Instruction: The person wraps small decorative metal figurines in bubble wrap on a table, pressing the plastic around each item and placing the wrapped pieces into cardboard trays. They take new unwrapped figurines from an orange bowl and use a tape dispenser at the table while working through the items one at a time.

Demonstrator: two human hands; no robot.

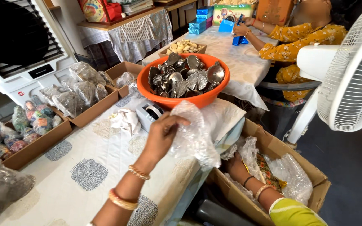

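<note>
My left hand is raised over the table and pinches a crumpled sheet of clear bubble wrap, which hangs past the table's edge. My right hand reaches down into an open cardboard box on the floor at the lower right, among more clear plastic sheets. Its fingers are hidden by the plastic. Just beyond my left hand stands an orange bowl heaped with silver leaf-shaped metal dishes.
A grey tape dispenser and a white cloth lie by the bowl. Cardboard trays of plastic-wrapped items line the table's left side. A white fan stands at right. Another person handles blue boxes at the far table.
</note>
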